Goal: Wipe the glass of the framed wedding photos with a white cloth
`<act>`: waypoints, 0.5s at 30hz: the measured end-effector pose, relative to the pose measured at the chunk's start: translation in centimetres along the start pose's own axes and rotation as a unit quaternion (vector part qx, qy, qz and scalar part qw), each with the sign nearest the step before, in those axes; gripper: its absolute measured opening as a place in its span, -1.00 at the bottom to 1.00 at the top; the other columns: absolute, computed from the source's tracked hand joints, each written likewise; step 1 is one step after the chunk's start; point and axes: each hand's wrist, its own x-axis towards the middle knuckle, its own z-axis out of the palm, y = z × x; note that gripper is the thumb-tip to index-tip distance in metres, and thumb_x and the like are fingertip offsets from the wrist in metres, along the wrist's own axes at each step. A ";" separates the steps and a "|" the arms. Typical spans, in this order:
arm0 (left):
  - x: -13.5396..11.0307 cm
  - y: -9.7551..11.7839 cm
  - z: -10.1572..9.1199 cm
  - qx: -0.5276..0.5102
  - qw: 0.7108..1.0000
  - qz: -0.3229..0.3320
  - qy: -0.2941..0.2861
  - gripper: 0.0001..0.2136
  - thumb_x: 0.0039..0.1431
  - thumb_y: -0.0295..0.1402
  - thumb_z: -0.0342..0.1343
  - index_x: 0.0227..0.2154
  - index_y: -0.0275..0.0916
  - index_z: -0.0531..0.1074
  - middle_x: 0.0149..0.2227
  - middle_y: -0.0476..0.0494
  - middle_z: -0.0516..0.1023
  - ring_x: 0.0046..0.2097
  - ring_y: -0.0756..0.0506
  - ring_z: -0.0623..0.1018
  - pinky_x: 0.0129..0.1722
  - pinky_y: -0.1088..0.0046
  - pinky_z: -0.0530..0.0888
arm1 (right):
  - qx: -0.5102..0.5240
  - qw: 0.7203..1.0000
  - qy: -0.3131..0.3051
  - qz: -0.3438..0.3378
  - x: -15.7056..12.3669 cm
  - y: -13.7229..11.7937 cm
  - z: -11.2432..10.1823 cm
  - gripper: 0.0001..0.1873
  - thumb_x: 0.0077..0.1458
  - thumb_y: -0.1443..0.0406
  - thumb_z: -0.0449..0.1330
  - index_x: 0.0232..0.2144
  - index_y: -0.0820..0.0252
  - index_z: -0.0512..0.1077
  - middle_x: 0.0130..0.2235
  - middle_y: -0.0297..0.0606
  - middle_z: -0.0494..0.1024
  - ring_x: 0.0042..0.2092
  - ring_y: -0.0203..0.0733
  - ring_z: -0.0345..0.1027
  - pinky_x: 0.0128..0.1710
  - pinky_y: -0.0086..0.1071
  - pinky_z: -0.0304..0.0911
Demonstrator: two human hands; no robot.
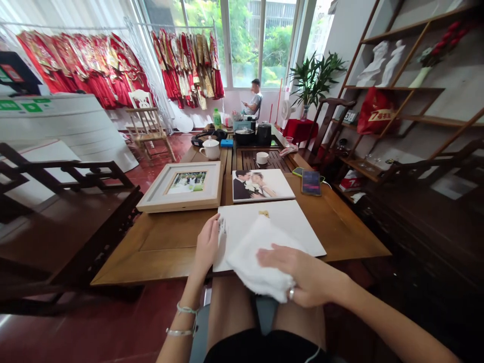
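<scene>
Table (162, 234): brown wood, middle of the frame.

White panel (297, 222): near edge of the table, lower centre. Long axis left to right, rising slightly rightward. We judge it stiff, fairly light, its face easily marked; best held by the side edges.

White cloth (249, 252): over the panel's middle, draping past its near edge; one corner points up the frame, no clear long axis. We expect it soft, limp, light; best held by a bunched fold.

Right hand (293, 267): fingers stretched across the cloth; blurred, we cannot tell whether it pinches.

Left hand (207, 242): fingers close together at the panel's left edge; any grip beneath is hidden.

Gold motif (263, 214): panel's far edge, just beyond the cloth.
</scene>
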 end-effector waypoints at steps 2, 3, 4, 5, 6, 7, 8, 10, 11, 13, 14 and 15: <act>-0.3 1.0 -0.3 0.027 1.000 0.000 0.008 -0.51 0.27 -0.04 -0.04 0.10 -0.29 0.32 0.20 -0.38 0.31 0.26 -0.29 0.30 0.23 0.09 0.28 | -0.029 0.993 0.060 0.102 -2.8 0.9 -0.7 -0.25 -0.17 0.45 0.05 0.17 0.26 0.29 0.20 -0.04 0.35 0.21 0.01 0.22 0.23 -0.05 0.12; -0.6 1.6 -0.6 0.047 0.999 0.014 -0.003 -0.49 0.22 -0.04 0.05 0.11 -0.28 0.32 0.25 -0.38 0.21 0.30 -0.31 0.22 0.26 0.06 0.22 | -0.053 0.984 0.088 0.146 -4.1 1.5 -0.8 -0.27 -0.15 0.45 0.03 0.16 0.25 0.31 0.19 -0.04 0.36 0.20 0.03 0.24 0.20 -0.03 0.16; -1.0 2.1 -1.1 0.064 0.997 0.037 -0.028 -0.45 0.18 -0.05 0.11 0.14 -0.26 0.30 0.31 -0.38 0.10 0.33 -0.33 0.14 0.29 0.04 0.17 | -0.077 0.974 0.110 0.181 -5.4 2.4 -0.9 -0.30 -0.12 0.45 0.01 0.15 0.24 0.32 0.19 -0.04 0.37 0.20 0.04 0.25 0.19 -0.02 0.17; -1.5 2.6 -1.6 0.078 0.992 0.062 -0.072 -0.41 0.16 -0.05 0.14 0.18 -0.23 0.26 0.35 -0.35 -0.01 0.36 -0.34 0.07 0.30 0.02 0.13 | -0.099 0.965 0.130 0.205 -6.6 3.5 -0.8 -0.31 -0.12 0.44 0.00 0.14 0.25 0.33 0.18 -0.04 0.38 0.21 0.04 0.23 0.20 0.00 0.16; -2.2 3.0 -2.3 0.091 0.983 0.088 -0.133 -0.36 0.13 -0.04 0.18 0.22 -0.18 0.21 0.38 -0.32 -0.07 0.38 -0.34 -0.01 0.31 0.00 0.10 | -0.116 0.956 0.151 0.223 -7.7 4.6 -0.6 -0.31 -0.12 0.44 0.00 0.14 0.27 0.33 0.19 -0.04 0.36 0.24 0.04 0.19 0.23 0.01 0.11; -2.8 3.3 -2.9 0.102 0.967 0.119 -0.199 -0.27 0.06 -0.02 0.23 0.26 -0.13 0.16 0.39 -0.30 -0.10 0.38 -0.36 -0.06 0.30 -0.03 0.10 | -0.128 0.948 0.168 0.238 -8.7 5.9 -0.4 -0.30 -0.11 0.44 -0.02 0.16 0.28 0.30 0.21 -0.04 0.33 0.26 0.01 0.14 0.26 0.00 0.06; -3.5 3.5 -3.5 0.117 0.952 0.140 -0.246 -0.14 -0.04 0.00 0.30 0.30 -0.10 0.07 0.39 -0.30 -0.12 0.38 -0.38 -0.09 0.29 -0.07 0.09 | -0.134 0.941 0.189 0.246 -9.7 7.2 -0.2 -0.29 -0.09 0.44 -0.03 0.19 0.28 0.26 0.23 -0.05 0.31 0.28 -0.02 0.11 0.27 0.00 0.04; -4.6 3.7 -4.2 0.154 0.937 0.156 -0.272 0.02 -0.16 -0.07 0.39 0.33 -0.07 -0.04 0.40 -0.28 -0.15 0.38 -0.40 -0.11 0.29 -0.12 0.07 | -0.138 0.935 0.217 0.246 -11.3 9.7 0.2 -0.29 -0.06 0.44 -0.04 0.21 0.25 0.22 0.25 -0.09 0.29 0.29 -0.06 0.07 0.30 -0.01 -0.02; -5.0 3.7 -4.4 0.174 0.936 0.155 -0.264 -0.02 -0.13 -0.18 0.40 0.33 -0.06 -0.04 0.39 -0.26 -0.12 0.38 -0.38 -0.09 0.29 -0.10 0.09 | -0.138 0.933 0.224 0.244 -12.0 10.8 0.3 -0.29 -0.05 0.44 -0.05 0.22 0.22 0.20 0.26 -0.10 0.27 0.30 -0.08 0.06 0.30 0.00 -0.04; -5.7 3.3 -4.3 0.206 0.935 0.156 -0.243 -0.18 0.00 -0.41 0.28 0.31 -0.05 0.04 0.38 -0.21 -0.03 0.38 -0.32 -0.04 0.29 -0.05 0.16 | -0.140 0.932 0.227 0.245 -12.9 12.6 0.3 -0.31 -0.01 0.42 -0.03 0.22 0.18 0.19 0.27 -0.10 0.25 0.30 -0.05 0.04 0.31 0.03 -0.06; -6.1 3.1 -4.1 0.219 0.932 0.163 -0.237 -0.23 0.02 -0.50 0.21 0.30 -0.06 0.07 0.37 -0.20 0.00 0.38 -0.31 -0.02 0.29 -0.03 0.18 | -0.141 0.932 0.227 0.246 -13.2 13.1 0.2 -0.33 0.02 0.39 -0.01 0.23 0.17 0.19 0.27 -0.08 0.25 0.30 -0.02 0.04 0.30 0.07 -0.07; -6.4 2.8 -4.0 0.230 0.928 0.175 -0.233 -0.25 0.02 -0.56 0.15 0.30 -0.07 0.08 0.37 -0.20 0.02 0.38 -0.31 -0.01 0.28 -0.03 0.20 | -0.140 0.932 0.226 0.247 -13.3 13.2 0.1 -0.35 0.05 0.34 0.02 0.23 0.15 0.18 0.27 -0.06 0.25 0.30 0.03 0.03 0.29 0.11 -0.07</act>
